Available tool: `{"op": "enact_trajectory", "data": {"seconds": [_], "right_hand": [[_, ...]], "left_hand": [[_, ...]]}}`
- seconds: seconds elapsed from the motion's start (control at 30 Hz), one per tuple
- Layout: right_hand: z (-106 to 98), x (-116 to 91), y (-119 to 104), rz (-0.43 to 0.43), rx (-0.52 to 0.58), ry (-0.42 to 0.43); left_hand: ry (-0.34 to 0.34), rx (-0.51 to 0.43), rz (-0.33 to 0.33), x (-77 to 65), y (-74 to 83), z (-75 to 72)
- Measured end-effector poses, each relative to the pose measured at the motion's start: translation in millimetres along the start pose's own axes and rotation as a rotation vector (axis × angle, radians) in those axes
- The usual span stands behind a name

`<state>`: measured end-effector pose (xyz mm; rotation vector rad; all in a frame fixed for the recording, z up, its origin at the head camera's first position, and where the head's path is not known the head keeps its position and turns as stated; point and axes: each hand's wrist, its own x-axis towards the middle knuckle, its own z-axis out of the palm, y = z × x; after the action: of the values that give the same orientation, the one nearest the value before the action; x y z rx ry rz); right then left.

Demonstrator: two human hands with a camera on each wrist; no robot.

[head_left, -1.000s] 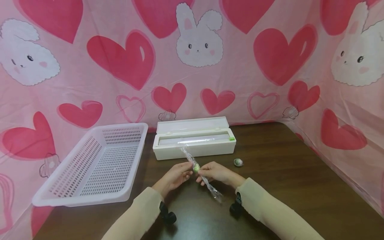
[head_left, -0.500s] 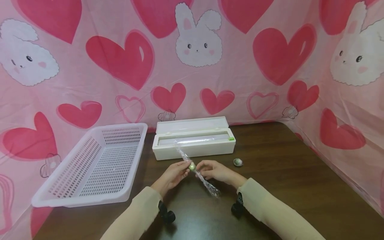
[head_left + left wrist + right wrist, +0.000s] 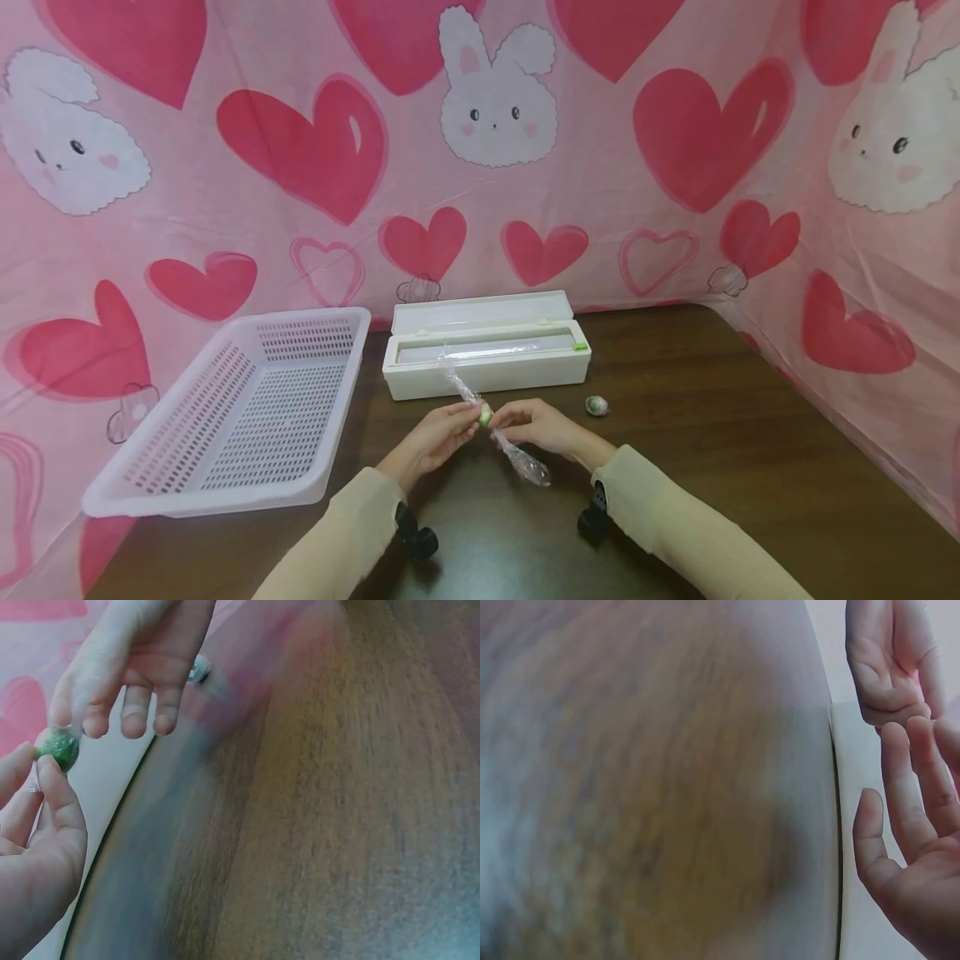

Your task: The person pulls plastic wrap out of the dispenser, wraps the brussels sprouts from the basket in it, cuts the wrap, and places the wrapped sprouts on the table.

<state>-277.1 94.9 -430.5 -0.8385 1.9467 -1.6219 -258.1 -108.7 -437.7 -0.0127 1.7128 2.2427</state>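
Observation:
A small green ball (image 3: 485,414) wrapped in cling film sits between the two hands above the table. My left hand (image 3: 437,437) pinches it by thumb and fingertips, plainly seen in the left wrist view on the shiny green ball (image 3: 61,750). My right hand (image 3: 538,425) pinches the twisted cling film (image 3: 527,465) close beside the ball; its lower three fingers hang apart from it. One film tail fans out toward the front, the other reaches up toward the white box. In the right wrist view the ball is hidden behind the fingers.
Behind the hands stands a long white cling film box (image 3: 487,381), lid raised, with a green slider at its right end. A second wrapped ball (image 3: 597,406) lies right of it on the dark wooden table (image 3: 720,450). A white perforated basket (image 3: 217,502) stands left.
My right hand let go of the film's near side, then took the twist again beside the ball. The ball shifted left and slightly back. The film's front tail has swung and bunched up.

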Motion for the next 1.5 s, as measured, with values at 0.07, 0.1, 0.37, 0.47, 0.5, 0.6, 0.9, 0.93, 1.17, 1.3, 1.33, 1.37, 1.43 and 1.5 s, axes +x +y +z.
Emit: {"op": "enact_trajectory", "data": {"seconds": [0.07,0.1,0.37,0.47,0.5,0.6,0.9,0.93,1.17,1.3,1.33,1.37,1.43,1.5], "right_hand": [[1,0,-2,0.012,-0.024,0.030],[2,0,-3,0.017,-0.033,0.050],[11,4,-6,0.045,-0.008,0.217],[15,6,-5,0.046,0.042,0.255],[16,7,-5,0.047,0.058,0.263],[21,10,-3,0.052,0.124,0.275],[25,13,-3,0.098,0.249,0.292],[25,13,-4,0.100,0.248,0.292],[23,12,-6,0.113,0.234,0.305],[24,12,-5,0.117,0.236,0.308],[24,12,-5,0.116,0.236,0.306],[24,12,-5,0.115,0.236,0.305],[24,11,-5,0.113,0.238,0.300],[24,11,-5,0.113,0.242,0.288]], "left_hand": [[-0.005,0.007,0.011,0.0,-0.4,0.7],[-0.004,0.012,0.016,-0.2,-0.6,1.1],[0.031,0.037,0.028,-2.7,3.7,7.3],[0.055,0.035,0.035,-3.1,5.1,9.3],[0.060,0.034,0.037,-3.2,5.2,9.8],[0.057,0.044,0.045,-4.0,5.0,9.5],[-0.060,0.008,0.079,-4.9,3.4,5.6],[-0.065,0.004,0.081,-5.1,3.5,5.5],[-0.015,0.098,0.101,-2.5,2.3,8.5],[0.031,0.113,0.121,-2.3,0.2,10.0],[0.040,0.108,0.126,-2.7,-0.1,10.3],[0.046,0.100,0.131,-3.1,-0.2,10.6],[0.060,0.083,0.135,-3.8,-0.6,11.0],[0.075,0.073,0.138,-4.4,-0.8,11.3]]}}
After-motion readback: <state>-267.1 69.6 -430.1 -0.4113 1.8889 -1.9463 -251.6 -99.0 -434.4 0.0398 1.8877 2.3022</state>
